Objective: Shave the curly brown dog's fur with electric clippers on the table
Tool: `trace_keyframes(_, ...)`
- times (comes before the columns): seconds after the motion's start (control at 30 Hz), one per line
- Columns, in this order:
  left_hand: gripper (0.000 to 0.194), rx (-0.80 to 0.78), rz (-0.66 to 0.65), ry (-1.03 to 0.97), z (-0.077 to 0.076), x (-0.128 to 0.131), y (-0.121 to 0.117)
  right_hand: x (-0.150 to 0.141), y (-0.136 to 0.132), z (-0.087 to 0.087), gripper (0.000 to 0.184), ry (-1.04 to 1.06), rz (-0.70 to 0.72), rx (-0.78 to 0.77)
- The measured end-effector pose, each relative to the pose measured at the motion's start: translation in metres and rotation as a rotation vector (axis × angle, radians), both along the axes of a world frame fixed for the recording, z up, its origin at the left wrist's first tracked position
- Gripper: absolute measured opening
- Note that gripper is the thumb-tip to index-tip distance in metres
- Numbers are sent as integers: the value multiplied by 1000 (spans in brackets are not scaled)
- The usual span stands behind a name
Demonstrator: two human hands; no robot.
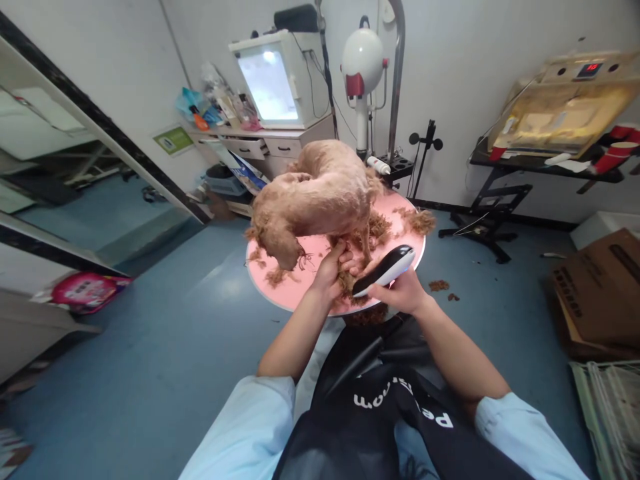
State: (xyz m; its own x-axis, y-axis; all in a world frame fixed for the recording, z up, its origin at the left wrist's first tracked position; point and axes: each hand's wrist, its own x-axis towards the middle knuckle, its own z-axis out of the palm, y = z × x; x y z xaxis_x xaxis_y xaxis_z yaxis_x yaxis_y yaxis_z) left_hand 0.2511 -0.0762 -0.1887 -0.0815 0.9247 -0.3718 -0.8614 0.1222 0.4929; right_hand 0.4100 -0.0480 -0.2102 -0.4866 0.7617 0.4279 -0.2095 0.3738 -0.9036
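A brown dog (pixel 320 190), its coat cut short over the body, stands on a round pink table (pixel 273 287), head lowered to the left. My left hand (pixel 336 270) is closed beside the dog's hind leg, its fingers curled on a shaggy end that looks like the dog's paw (pixel 346 285). In my right hand (pixel 406 291) is a black-and-white hair clipper (pixel 385 270), its head pointing left toward that paw. The clipper's cutting edge is hard to make out. Loose tufts of brown fur (pixel 417 220) lie around the dog on the table.
Behind the table stand a white dryer (pixel 363 63) on a stand and a lit white cabinet (pixel 270 80) on a counter. At right are a yellow-lit box (pixel 575 120) on a black table and a cardboard box (pixel 600 293). Fur clumps (pixel 439 285) lie on the blue floor.
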Motion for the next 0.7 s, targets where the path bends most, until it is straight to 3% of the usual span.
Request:
trace_keyframes(0.1, 28, 18, 2, 18, -2, 1, -2, -3, 7, -6, 23, 165, -96, -71)
trace_keyframes(0.27, 22, -35, 5, 37, -8, -1, -5, -2, 14, -19, 31, 78, 101, -107)
trace_keyframes(0.4, 16, -7, -5, 47, -17, -2, -4, -3, 18, -27, 38, 188, 8, -212)
trace_keyframes(0.53, 19, -20, -20, 56, -19, -2, -4, -4, 24, -32, 44, 186, 164, -255)
trace_keyframes(0.6, 18, -36, -19, 76, -18, -2, -6, 0, 23, -42, 45, 159, 191, -284)
trace_keyframes(0.7, 12, -33, -3, 88, -18, -3, -7, 9, 11, -69, 40, 213, 40, -438)
